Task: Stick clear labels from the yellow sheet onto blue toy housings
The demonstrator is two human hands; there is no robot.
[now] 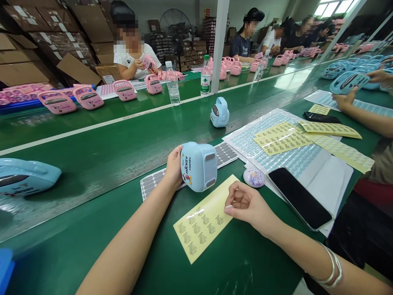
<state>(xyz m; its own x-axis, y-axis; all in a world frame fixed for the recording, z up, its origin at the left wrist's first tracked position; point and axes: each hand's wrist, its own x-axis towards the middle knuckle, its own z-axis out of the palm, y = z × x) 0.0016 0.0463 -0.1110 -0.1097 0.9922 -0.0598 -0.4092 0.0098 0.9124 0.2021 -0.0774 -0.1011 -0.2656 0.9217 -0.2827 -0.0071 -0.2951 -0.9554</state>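
Note:
My left hand grips a light blue, rounded plastic device printed "Mickey Friends". It is tilted so that a face with two grey pads points right. My right hand is closed in a pinch above the right end of a yellow label sheet. Whether a label is between its fingertips is too small to tell. Dark printed labels remain on the sheet's lower left part; its upper part is bare. Partly behind the device lies a sheet of grey oval pads.
A phone, a round purple trinket and more label sheets lie at right. Blue devices stand on the green belt, one ahead, one left. A co-worker's hands hold another at right. Bottles stand beyond.

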